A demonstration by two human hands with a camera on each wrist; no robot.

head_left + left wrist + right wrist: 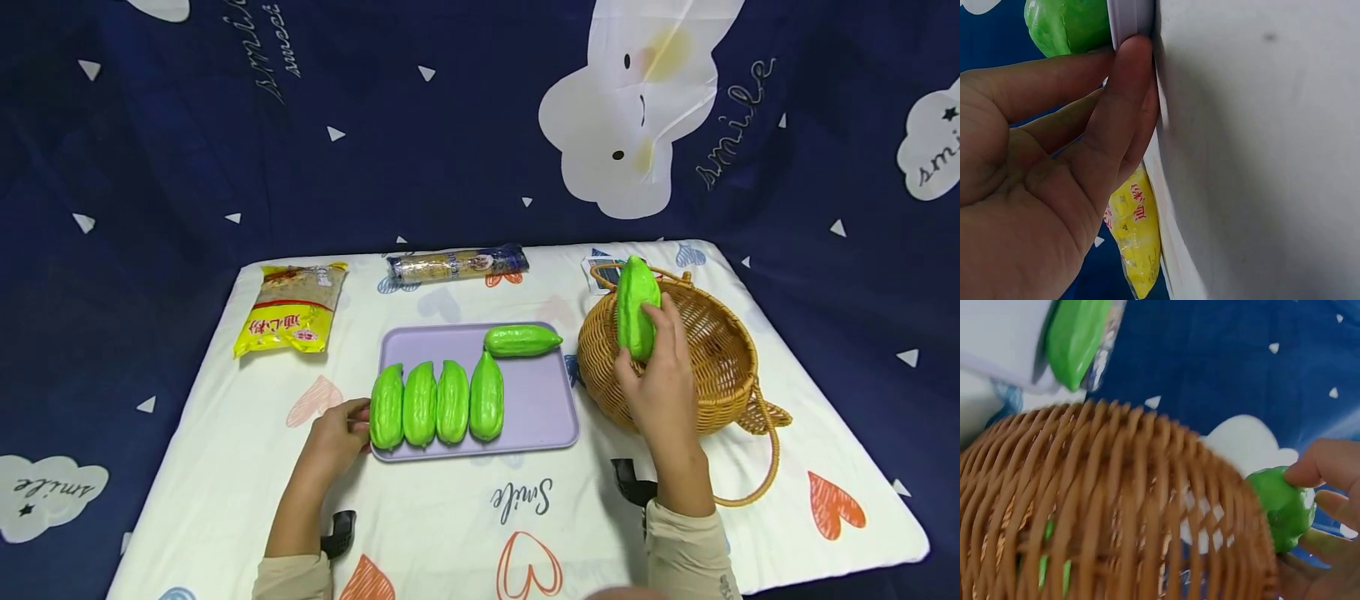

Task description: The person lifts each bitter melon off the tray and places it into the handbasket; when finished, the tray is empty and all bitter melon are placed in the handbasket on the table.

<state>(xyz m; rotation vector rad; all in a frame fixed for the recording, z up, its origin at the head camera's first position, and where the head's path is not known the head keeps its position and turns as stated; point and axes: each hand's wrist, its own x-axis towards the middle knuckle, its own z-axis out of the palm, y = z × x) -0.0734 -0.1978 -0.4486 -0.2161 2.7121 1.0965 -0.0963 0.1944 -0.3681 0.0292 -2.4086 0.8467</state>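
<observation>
My right hand (663, 383) holds a green bitter melon (637, 308) on end above the left side of a wicker basket (607, 358). The right wrist view shows fingers on the bitter melon (1282, 506) beyond the basket's weave (1116, 487). Bits of green show through that weave. At the left edge of a lilac tray (536, 417), my left hand (337, 437) has its fingertips at the rim, beside the end bitter melon (387, 408). Its fingers (1129, 69) meet at the tray wall (1132, 19) in the left wrist view. Several bitter melons lie on the tray, one crosswise (521, 340).
A yellow food packet (292, 308) lies at the table's back left. A long clear-wrapped package (457, 264) sits along the back edge. Part of a flat printed packet (596, 271) shows behind the basket. The basket's handle (772, 467) hangs down on its right.
</observation>
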